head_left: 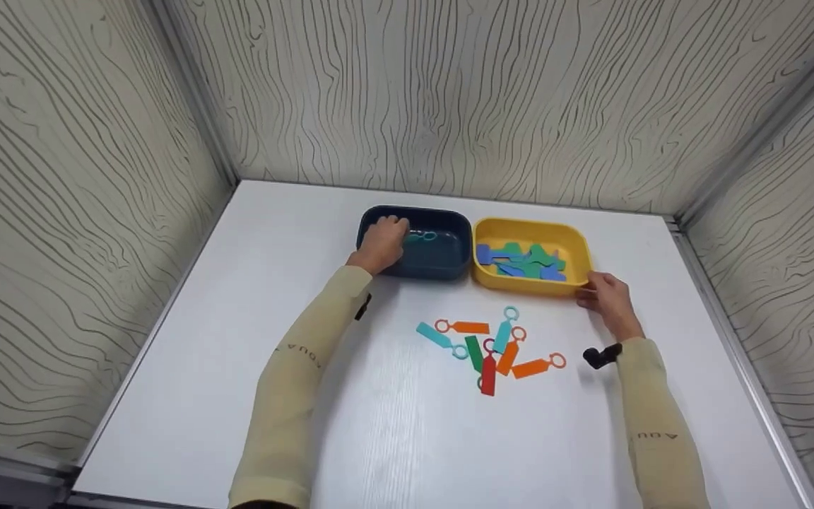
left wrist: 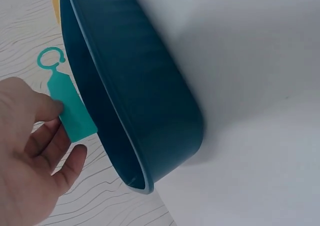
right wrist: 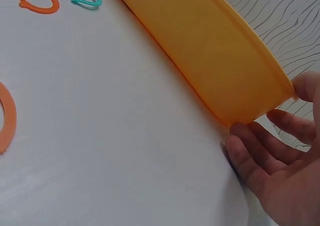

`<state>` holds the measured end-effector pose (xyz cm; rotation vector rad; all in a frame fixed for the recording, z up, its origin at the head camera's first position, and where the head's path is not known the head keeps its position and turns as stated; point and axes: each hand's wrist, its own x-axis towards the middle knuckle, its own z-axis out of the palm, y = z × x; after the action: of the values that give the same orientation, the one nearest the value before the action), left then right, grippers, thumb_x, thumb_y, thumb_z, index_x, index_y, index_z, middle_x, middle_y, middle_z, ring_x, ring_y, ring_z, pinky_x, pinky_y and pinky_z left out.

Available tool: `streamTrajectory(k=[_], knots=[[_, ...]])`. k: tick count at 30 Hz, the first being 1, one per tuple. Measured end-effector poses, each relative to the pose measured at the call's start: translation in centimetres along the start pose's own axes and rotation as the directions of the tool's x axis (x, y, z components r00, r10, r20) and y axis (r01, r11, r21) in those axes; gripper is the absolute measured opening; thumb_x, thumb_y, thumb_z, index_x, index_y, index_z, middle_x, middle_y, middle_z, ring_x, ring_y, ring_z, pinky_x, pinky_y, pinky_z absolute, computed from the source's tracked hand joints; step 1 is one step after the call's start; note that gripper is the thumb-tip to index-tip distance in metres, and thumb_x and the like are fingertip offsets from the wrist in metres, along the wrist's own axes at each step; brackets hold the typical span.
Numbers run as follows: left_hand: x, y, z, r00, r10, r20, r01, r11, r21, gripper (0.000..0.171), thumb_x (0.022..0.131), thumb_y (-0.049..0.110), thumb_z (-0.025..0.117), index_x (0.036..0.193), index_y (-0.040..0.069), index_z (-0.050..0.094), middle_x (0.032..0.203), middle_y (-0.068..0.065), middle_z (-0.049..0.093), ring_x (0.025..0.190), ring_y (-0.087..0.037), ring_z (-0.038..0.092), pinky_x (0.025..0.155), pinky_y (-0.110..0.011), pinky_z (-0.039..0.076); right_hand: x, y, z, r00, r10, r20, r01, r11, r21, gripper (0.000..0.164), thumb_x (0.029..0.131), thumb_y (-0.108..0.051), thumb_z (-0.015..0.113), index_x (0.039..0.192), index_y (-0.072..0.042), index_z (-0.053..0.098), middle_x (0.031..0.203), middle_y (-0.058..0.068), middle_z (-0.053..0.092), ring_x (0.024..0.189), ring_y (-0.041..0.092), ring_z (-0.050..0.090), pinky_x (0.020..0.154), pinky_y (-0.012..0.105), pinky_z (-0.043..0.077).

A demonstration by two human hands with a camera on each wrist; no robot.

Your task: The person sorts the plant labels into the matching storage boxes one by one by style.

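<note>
My left hand [head_left: 381, 244] reaches over the left end of a dark blue bin [head_left: 417, 271]. Between its thumb and fingers it pinches a teal plastic tag [left wrist: 75, 108] with an open ring at one end. In the left wrist view the tag overlaps the bin's opening. At the front right corner of a yellow bin [head_left: 526, 285], my right hand [head_left: 610, 304] holds on, thumb at the rim and fingertips near the base. Blue and green flat pieces [head_left: 531, 261] lie in the yellow bin.
In front of the bins lies a loose cluster of ring tags: orange [head_left: 533, 368], teal [head_left: 437, 336], green [head_left: 474, 352] and red [head_left: 488, 375], some overlapping. The two bins stand side by side on the white table [head_left: 188, 367], near the patterned back wall [head_left: 414, 106].
</note>
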<state>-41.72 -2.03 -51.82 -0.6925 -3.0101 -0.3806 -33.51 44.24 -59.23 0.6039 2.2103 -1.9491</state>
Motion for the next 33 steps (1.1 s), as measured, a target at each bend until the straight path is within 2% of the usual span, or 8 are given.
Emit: streamTrajectory(k=[8, 16, 22, 27, 29, 33], knots=[[1.2, -0.4, -0.1, 0.999, -0.046, 0.010, 0.046, 0.999, 0.008, 0.023, 0.095, 0.006, 0.060, 0.118, 0.007, 0.060, 0.116, -0.013, 0.064, 0.109, -0.031, 0.060, 0.095, -0.046, 0.050, 0.0, 0.2, 0.1, 1.000, 0.023, -0.011, -0.023, 0.999, -0.027, 0.063, 0.101, -0.048, 0.045, 0.144, -0.003, 0.037, 0.115, 0.000, 0.057, 0.100, 0.012, 0.065, 0.092, 0.027, 0.055], [1.3, -0.2, -0.9, 0.997, -0.071, -0.015, 0.071, 0.997, -0.013, 0.028, 0.096, 0.007, 0.059, 0.124, 0.008, 0.059, 0.121, -0.012, 0.063, 0.115, -0.030, 0.058, 0.098, -0.046, 0.049, -0.1, 0.0, 0.2, 1.000, 0.008, -0.007, -0.009, 1.000, -0.030, 0.064, 0.100, -0.050, 0.047, 0.142, -0.002, 0.038, 0.116, 0.003, 0.057, 0.102, 0.013, 0.065, 0.093, 0.027, 0.055], [0.6, 0.2, -1.2, 0.998, -0.039, -0.056, 0.039, 0.999, -0.010, 0.026, 0.098, 0.009, 0.056, 0.123, 0.008, 0.059, 0.120, -0.012, 0.064, 0.113, -0.030, 0.059, 0.096, -0.045, 0.050, 0.1, -0.1, 0.5, 1.000, -0.005, 0.001, 0.005, 1.000, -0.030, 0.059, 0.101, -0.048, 0.046, 0.138, -0.003, 0.041, 0.112, 0.000, 0.058, 0.100, 0.013, 0.066, 0.094, 0.029, 0.054], [-0.1, 0.3, -0.9, 0.993, 0.004, -0.118, -0.008, 0.999, -0.032, 0.021, 0.101, 0.011, 0.050, 0.119, 0.007, 0.061, 0.114, -0.012, 0.066, 0.108, -0.030, 0.062, 0.094, -0.046, 0.050, 0.0, 0.1, 0.4, 1.000, -0.013, -0.001, 0.013, 0.999, 0.046, 0.046, 0.101, -0.042, 0.050, 0.127, -0.004, 0.047, 0.101, -0.003, 0.062, 0.098, 0.014, 0.068, 0.093, 0.030, 0.055], [-0.4, 0.4, -0.8, 0.991, 0.025, -0.134, -0.030, 0.999, -0.038, 0.021, 0.102, 0.013, 0.049, 0.118, 0.007, 0.061, 0.111, -0.012, 0.067, 0.105, -0.030, 0.062, 0.093, -0.046, 0.051, -0.1, 0.2, 0.3, 1.000, -0.013, -0.007, 0.014, 0.998, 0.066, 0.046, 0.101, -0.041, 0.051, 0.127, -0.004, 0.047, 0.101, -0.003, 0.062, 0.098, 0.015, 0.068, 0.093, 0.030, 0.055], [-0.8, 0.5, -0.6, 0.988, 0.061, -0.145, -0.070, 0.996, -0.057, 0.022, 0.102, 0.015, 0.049, 0.117, 0.006, 0.062, 0.108, -0.012, 0.067, 0.102, -0.029, 0.063, 0.091, -0.045, 0.052, -0.2, 0.1, 0.2, 1.000, -0.014, -0.011, 0.014, 0.999, 0.029, 0.055, 0.101, -0.045, 0.049, 0.135, -0.002, 0.043, 0.107, -0.001, 0.060, 0.101, 0.014, 0.067, 0.093, 0.029, 0.055]])
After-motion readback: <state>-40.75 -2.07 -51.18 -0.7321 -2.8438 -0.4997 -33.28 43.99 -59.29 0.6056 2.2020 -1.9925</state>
